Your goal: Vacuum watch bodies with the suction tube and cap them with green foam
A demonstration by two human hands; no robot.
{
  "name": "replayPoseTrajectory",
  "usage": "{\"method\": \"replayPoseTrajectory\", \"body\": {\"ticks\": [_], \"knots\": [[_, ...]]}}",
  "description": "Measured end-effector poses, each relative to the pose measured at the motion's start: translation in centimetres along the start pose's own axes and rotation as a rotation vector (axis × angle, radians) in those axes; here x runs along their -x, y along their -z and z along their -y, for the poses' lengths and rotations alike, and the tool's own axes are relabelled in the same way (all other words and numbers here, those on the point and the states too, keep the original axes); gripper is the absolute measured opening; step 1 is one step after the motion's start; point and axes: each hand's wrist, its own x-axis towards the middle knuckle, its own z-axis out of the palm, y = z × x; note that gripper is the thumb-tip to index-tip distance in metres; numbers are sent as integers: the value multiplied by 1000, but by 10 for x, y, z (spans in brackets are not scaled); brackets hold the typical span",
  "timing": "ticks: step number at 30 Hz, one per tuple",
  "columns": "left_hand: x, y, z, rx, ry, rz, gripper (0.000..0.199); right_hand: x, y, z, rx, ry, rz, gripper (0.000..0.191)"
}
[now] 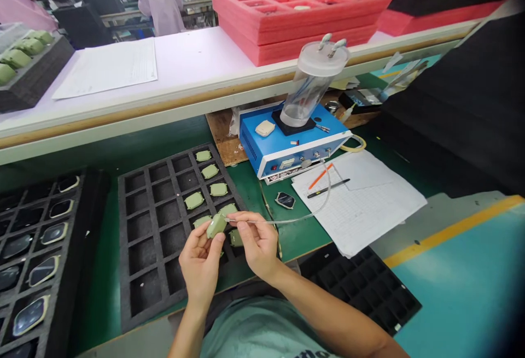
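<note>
Green, blue and red on my bench view
I see a pale green case (216,226), a blue box (293,139) with white edges, red foam (262,30), dark grey tray (153,243), orange pen (320,176) and green mat (295,238); the paper (361,199) is white, its faint marks perhaps a grid.

You are getting bright, even light, with soft shadow lying beneath the white shelf (184,57), whose top is glowing pale lilac. Screens (30,314) at left are catching glare. Distant people (161,3) are looking blurred, edges are stretching, and darkness is filling the right corners.
</note>
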Motion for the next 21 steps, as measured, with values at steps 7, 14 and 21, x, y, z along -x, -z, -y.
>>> {"method": "replayPoseTrajectory", "body": {"ticks": [7,14,21], "knots": [[-2,0,1,-23,7,-17,50,-1,-1,1,4,15,3,15],[-2,1,1,-13,1,-17,49,-2,-1,1,-2,14,3,15],[-1,2,3,13,-18,7,44,-1,-1,1,-11,6,8,15]]}}
